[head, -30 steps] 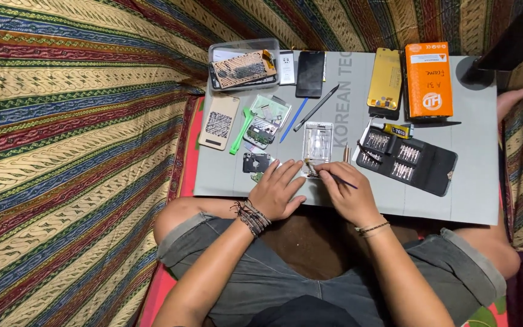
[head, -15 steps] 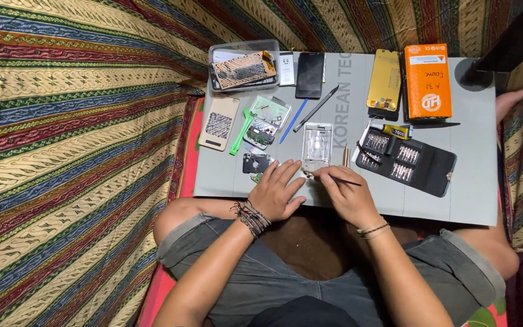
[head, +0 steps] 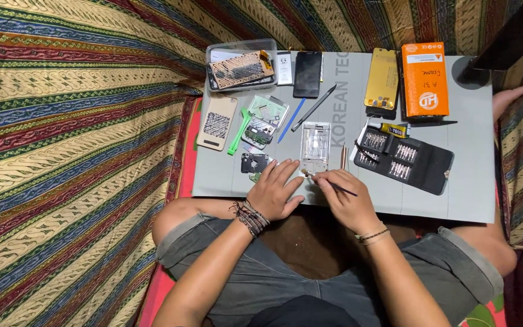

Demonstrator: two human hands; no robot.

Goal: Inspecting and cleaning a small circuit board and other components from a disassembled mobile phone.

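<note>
Phone frame [head: 315, 144] lies stripped on grey bench [head: 467, 181], parts spread beside it; reassembly unfinished. Right hand [head: 347, 203] pinches thin tool [head: 334, 185] at frame's edge; left hand [head: 276, 191] rests flat, released.

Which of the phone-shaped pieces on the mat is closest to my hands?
The clear phone frame; its lower end meets your right hand and the thin tool's tip. The gold panel, black screen and beige cover lie farther away.

A grey mat [head: 473, 181] is lying on striped, patterned cloth [head: 74, 151] showing red, green, blue and gold. An orange box [head: 425, 79], a gold phone back [head: 381, 79], a black case [head: 405, 158] and a green tool [head: 238, 132] are sitting there.
</note>
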